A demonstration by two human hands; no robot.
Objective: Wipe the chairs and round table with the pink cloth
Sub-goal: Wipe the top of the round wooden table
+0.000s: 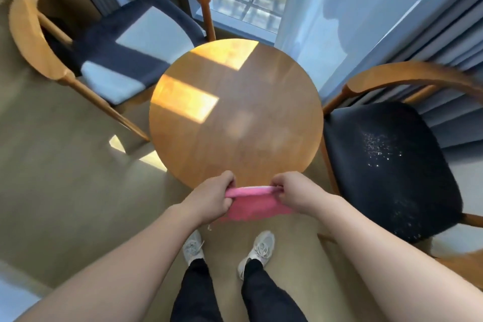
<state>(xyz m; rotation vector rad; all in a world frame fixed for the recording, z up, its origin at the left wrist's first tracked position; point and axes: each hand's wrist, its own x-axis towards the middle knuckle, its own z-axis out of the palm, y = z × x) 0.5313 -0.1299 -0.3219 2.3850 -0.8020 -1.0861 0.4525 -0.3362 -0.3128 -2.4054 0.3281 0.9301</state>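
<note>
Left hand [213,197] and right hand [294,192] each grasp an end of the pink cloth [252,204], stretched at the round table [235,115] near edge, chairs flanking left [117,52] and right [392,165], the cloth's lower part blurred.

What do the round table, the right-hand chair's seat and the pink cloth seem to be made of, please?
Round table: likely wood or veneer, smooth finish; faint grain, soft glare.
Chair seat: probably dark matte fabric, flecked white.
Pink cloth: soft textile; it folds.
</note>
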